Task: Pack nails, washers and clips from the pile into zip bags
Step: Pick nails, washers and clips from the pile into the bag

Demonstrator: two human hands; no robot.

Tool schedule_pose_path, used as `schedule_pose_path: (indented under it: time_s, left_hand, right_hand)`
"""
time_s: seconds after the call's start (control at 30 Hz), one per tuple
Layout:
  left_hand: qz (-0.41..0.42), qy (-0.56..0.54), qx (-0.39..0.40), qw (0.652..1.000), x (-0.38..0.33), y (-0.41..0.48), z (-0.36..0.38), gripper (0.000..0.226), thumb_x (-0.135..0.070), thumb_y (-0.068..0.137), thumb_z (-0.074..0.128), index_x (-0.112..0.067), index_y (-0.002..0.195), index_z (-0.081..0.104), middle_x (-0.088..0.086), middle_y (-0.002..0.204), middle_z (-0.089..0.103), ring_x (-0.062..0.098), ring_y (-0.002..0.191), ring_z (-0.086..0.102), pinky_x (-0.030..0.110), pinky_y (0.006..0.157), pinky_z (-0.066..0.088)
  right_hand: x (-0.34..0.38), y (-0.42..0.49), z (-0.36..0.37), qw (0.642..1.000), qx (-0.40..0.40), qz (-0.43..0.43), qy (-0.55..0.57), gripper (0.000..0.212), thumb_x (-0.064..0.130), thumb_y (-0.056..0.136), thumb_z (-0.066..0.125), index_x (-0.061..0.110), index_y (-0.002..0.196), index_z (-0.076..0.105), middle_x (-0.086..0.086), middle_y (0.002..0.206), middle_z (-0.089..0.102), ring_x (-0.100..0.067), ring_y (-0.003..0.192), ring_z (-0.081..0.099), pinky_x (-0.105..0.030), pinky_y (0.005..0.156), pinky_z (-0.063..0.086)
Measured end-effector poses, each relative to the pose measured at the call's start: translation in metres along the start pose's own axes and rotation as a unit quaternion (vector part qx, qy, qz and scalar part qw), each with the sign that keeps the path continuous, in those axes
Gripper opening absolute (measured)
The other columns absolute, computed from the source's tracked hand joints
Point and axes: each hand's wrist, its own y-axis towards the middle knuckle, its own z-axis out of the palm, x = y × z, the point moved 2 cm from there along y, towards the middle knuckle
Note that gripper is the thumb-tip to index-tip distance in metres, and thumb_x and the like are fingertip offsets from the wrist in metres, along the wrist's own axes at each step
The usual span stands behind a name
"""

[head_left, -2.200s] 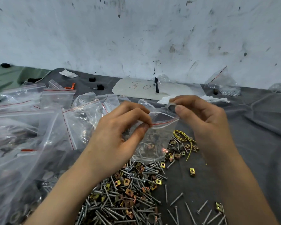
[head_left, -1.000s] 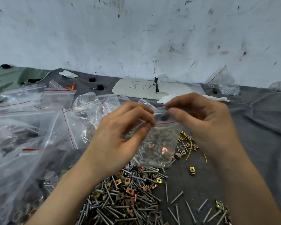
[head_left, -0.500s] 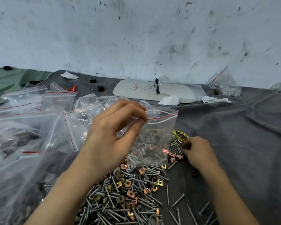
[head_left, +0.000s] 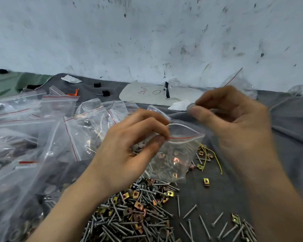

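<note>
A clear zip bag [head_left: 173, 154] with a red line under its mouth hangs over the table, its mouth gaping open. My left hand [head_left: 133, 154] pinches its left top corner between thumb and fingers. Nails, washers and clips lie inside it. My right hand [head_left: 234, 126] is raised just right of and above the bag's mouth and pinches a round grey washer [head_left: 190, 107] at its fingertips. Below lies the pile [head_left: 135, 210] of grey nails, brass clips and washers on the dark grey cloth.
Many zip bags [head_left: 42, 137], some filled, cover the left side. Loose nails and clips [head_left: 222, 222] scatter at the lower right. A yellow wire [head_left: 215, 158] lies right of the held bag. A pale board [head_left: 156, 93], white scraps and another bag [head_left: 238, 82] lie along the wall.
My right hand went down to the pile, then came back up beside the bag's mouth pinching a washer. My left hand kept holding the bag in place.
</note>
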Motion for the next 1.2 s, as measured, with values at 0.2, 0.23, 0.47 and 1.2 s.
schedule_pose_path:
  time_s: [0.2,0.23,0.47,1.2]
  left_hand:
    - [-0.009,-0.019,-0.034,0.999,0.003,0.001,-0.003,0.013,-0.025,0.09,0.052,-0.024,0.088,0.065,-0.009,0.106,0.065,0.018,0.105,0.064,0.045,0.079,0.055]
    - [-0.01,-0.018,-0.047,0.999,0.005,0.002,-0.005,0.012,-0.024,0.09,0.053,-0.027,0.088,0.064,-0.008,0.105,0.065,0.018,0.104,0.063,0.044,0.079,0.055]
    - [-0.028,-0.008,-0.105,0.994,0.015,0.002,-0.014,0.013,-0.026,0.091,0.052,-0.03,0.093,0.064,-0.01,0.104,0.063,0.015,0.105,0.062,0.021,0.084,0.052]
    - [-0.015,-0.007,-0.085,0.996,0.013,0.001,-0.011,0.012,-0.024,0.091,0.053,-0.023,0.09,0.064,-0.003,0.102,0.064,0.018,0.104,0.062,0.022,0.081,0.053]
  right_hand:
    - [-0.012,0.001,0.003,0.998,0.044,0.036,-0.033,0.015,0.039,0.073,0.071,0.031,0.086,0.073,0.009,0.084,0.073,-0.009,0.082,0.068,-0.023,0.074,0.055]
    - [-0.02,0.004,0.001,0.999,0.022,0.045,-0.017,0.01,0.034,0.077,0.07,0.029,0.084,0.073,0.009,0.084,0.073,-0.006,0.081,0.068,-0.018,0.074,0.054]
    - [-0.102,-0.009,0.016,0.9,0.187,0.196,-0.342,0.007,0.017,0.083,0.07,0.019,0.088,0.074,0.0,0.088,0.072,-0.012,0.083,0.063,-0.021,0.076,0.046]
    - [-0.128,-0.024,0.043,0.836,0.199,0.151,-0.488,0.018,0.033,0.084,0.063,0.018,0.089,0.072,0.0,0.109,0.062,-0.026,0.112,0.046,-0.034,0.092,0.039]
